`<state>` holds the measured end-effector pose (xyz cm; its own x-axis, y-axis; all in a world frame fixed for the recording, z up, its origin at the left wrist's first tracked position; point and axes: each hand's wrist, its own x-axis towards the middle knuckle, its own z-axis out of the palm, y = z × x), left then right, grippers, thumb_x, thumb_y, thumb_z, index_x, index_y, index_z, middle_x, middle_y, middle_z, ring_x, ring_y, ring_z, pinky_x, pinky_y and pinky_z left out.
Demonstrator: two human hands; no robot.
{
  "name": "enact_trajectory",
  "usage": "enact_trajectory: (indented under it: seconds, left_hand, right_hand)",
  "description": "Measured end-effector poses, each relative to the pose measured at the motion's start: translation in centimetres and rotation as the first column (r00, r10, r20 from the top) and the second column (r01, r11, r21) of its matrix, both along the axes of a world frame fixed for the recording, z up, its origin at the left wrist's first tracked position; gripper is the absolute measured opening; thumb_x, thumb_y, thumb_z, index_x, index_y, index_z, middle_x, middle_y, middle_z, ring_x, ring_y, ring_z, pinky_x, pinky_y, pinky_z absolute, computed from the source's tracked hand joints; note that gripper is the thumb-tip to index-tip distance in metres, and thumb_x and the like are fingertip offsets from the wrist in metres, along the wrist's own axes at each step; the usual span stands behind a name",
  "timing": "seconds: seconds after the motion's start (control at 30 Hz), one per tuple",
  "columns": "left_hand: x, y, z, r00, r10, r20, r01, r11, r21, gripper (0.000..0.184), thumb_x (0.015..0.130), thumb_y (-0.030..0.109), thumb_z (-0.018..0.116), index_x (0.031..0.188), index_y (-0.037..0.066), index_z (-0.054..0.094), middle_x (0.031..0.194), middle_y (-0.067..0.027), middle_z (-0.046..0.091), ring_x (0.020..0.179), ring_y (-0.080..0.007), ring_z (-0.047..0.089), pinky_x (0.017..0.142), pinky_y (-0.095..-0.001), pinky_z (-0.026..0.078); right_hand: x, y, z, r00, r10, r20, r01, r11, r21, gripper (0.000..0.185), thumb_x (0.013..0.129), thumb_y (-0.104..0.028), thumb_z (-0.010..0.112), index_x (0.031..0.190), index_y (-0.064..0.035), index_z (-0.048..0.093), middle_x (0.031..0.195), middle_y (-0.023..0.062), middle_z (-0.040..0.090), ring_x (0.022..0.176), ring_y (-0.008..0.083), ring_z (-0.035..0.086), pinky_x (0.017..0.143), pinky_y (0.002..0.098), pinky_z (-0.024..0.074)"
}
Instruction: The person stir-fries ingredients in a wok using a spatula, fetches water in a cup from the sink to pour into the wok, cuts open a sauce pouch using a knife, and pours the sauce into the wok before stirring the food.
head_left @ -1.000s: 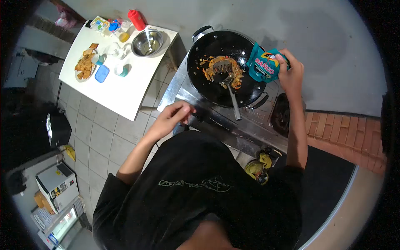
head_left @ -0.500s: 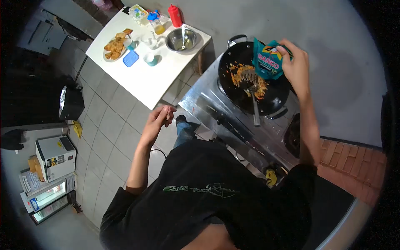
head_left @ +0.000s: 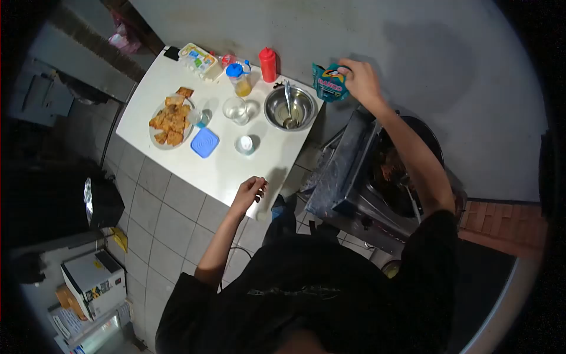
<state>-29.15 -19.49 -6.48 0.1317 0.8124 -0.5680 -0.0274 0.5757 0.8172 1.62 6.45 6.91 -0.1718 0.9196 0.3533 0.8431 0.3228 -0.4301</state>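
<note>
My right hand [head_left: 361,82] grips a teal Bango pouch [head_left: 331,84] by its edge, beside the far right corner of the white table. The pouch hangs near a steel bowl [head_left: 272,111] with a ladle [head_left: 288,97] in it. Over the table's near edge, my left hand [head_left: 250,194] is held with thumb and fingers curled together. Whether anything small sits in those fingers is hidden. Partly behind my right forearm is a black wok [head_left: 425,133] on the stove, with brownish food and a spatula [head_left: 413,200] in it.
The white table [head_left: 194,172] carries a plate of fried pieces [head_left: 170,121], a blue lid [head_left: 204,143], a glass pitcher [head_left: 236,110], cups, a blue-capped jug [head_left: 240,82], a red squeeze bottle [head_left: 267,65] and an egg pack [head_left: 200,61]. The metal stove [head_left: 336,189] stands to its right.
My right hand has carried the pouch left, from over the wok to the table's corner. My view has turned towards the table, and my left hand is now over its near edge.
</note>
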Motion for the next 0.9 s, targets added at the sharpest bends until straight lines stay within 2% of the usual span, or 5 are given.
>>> enact_trajectory:
  seconds: [0.23,0.57,0.7,0.8,0.9]
  left_hand:
    - [-5.3,0.3,-3.6,1.000,0.011,0.020,-0.009,0.995,-0.100,0.029,0.098,0.034,0.051,0.094,0.008,0.061,0.076,0.0032,0.057,0.067,-0.0056,0.052,0.059,-0.0202,0.039]
    - [-8.9,-1.9,-6.2,1.000,-0.021,0.013,0.023,0.967,-0.254,0.031,0.099,0.034,0.049,0.096,0.006,0.062,0.078,0.0010,0.056,0.068,-0.0060,0.052,0.059,-0.0213,0.039]
    - [-8.6,-0.9,-5.8,0.998,-0.057,0.021,0.060,0.958,-0.281,0.030,0.098,0.032,0.052,0.100,0.004,0.061,0.080,0.0003,0.055,0.069,-0.0070,0.049,0.061,-0.0223,0.040]
    - [-8.6,-0.9,-5.9,0.997,-0.052,0.053,0.064,0.960,-0.272,0.030,0.098,0.032,0.052,0.100,0.004,0.061,0.080,0.0005,0.054,0.069,-0.0065,0.049,0.061,-0.0224,0.039]
    - [-8.4,-1.0,-6.0,0.998,-0.056,0.031,0.062,0.964,-0.258,0.030,0.098,0.032,0.051,0.097,0.004,0.062,0.076,0.0008,0.055,0.068,-0.0062,0.051,0.059,-0.0214,0.039]
  right_hand:
    - [-2.9,9.0,-11.2,0.993,-0.075,0.096,0.072,0.997,0.030,0.014,0.086,-0.014,0.059,0.098,-0.0143,0.067,0.085,0.0190,0.064,0.079,0.0411,0.061,0.066,0.0484,0.0493]
    - [-5.8,12.3,-22.4,0.987,0.015,-0.163,0.007,0.991,0.134,0.006,0.086,-0.008,0.060,0.088,-0.0029,0.062,0.076,0.0207,0.060,0.072,0.0402,0.060,0.060,0.0451,0.0445]
    - [-6.4,12.2,-23.8,0.963,0.077,-0.259,-0.034,0.985,0.167,0.006,0.087,-0.005,0.058,0.090,-0.0014,0.061,0.076,0.0222,0.060,0.073,0.0415,0.060,0.061,0.0442,0.0450]
    - [-6.9,11.9,-23.7,0.973,-0.022,-0.231,0.038,0.997,0.063,0.009,0.087,-0.009,0.058,0.093,-0.0030,0.061,0.079,0.0210,0.062,0.075,0.0409,0.060,0.063,0.0453,0.0461]
    - [-7.2,11.8,-22.2,0.993,-0.118,-0.003,0.118,0.993,0.028,0.015,0.089,-0.017,0.058,0.097,-0.0048,0.061,0.082,0.0198,0.064,0.079,0.0397,0.061,0.067,0.0474,0.0478]
